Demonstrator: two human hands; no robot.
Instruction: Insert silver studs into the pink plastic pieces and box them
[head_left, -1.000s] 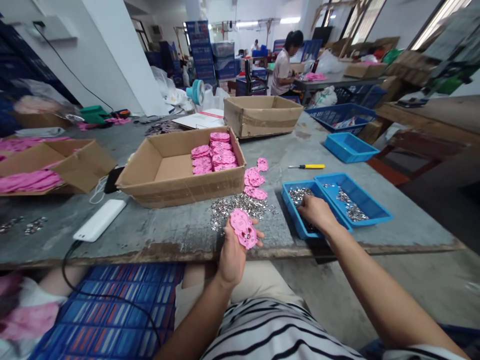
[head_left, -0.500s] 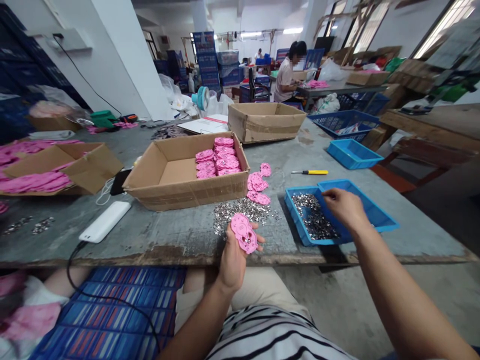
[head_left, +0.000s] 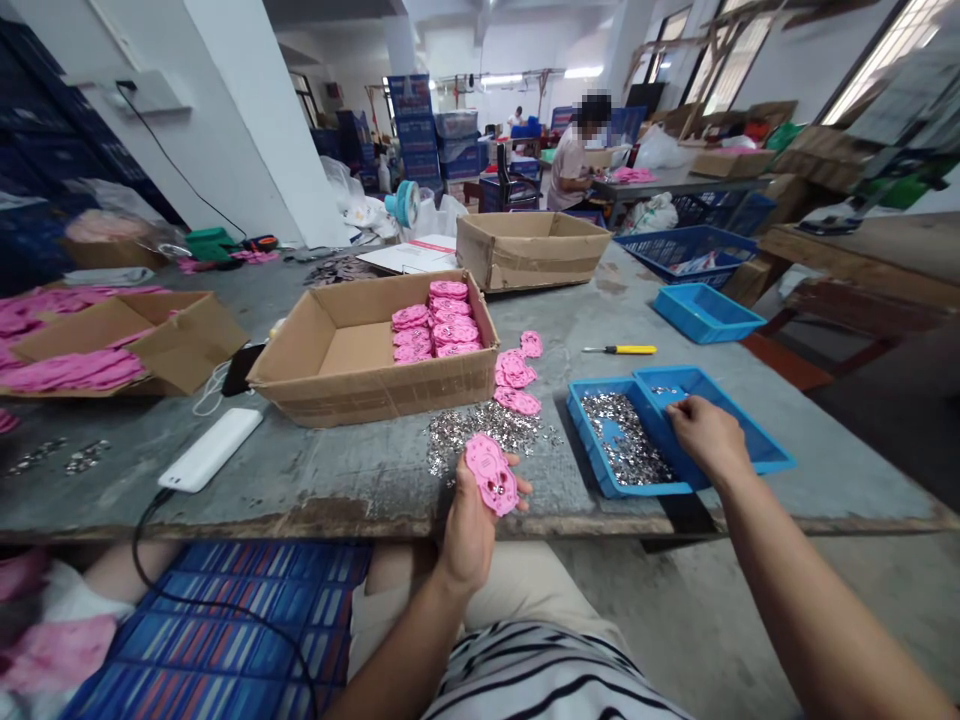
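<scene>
Near the table's front edge, my left hand (head_left: 469,525) holds a flat pink piece (head_left: 491,474) with a scalloped outline and small shiny metal bits on its lower part. Over the right blue tray (head_left: 757,440), my right hand (head_left: 706,436) has its fingers pinched together; whether anything is between them is hidden. A few metal bits lie in that tray beside the fingertips. The left blue tray (head_left: 592,465) holds many small shiny metal pieces (head_left: 626,435). More loose metal pieces (head_left: 480,428) are spread on the table just beyond my left hand.
A cardboard box (head_left: 375,395) holds stacked pink pieces (head_left: 450,325); several more pink pieces (head_left: 515,370) lie beside it. A yellow-handled tool (head_left: 630,350), another blue tray (head_left: 705,315) and a second cardboard box (head_left: 532,255) stand farther back. A white power bank (head_left: 211,450) lies left. A person (head_left: 574,165) sits beyond.
My right hand has moved right and slightly down, from the divide between the two trays to over the right tray. My left hand still holds the pink piece, almost unmoved.
</scene>
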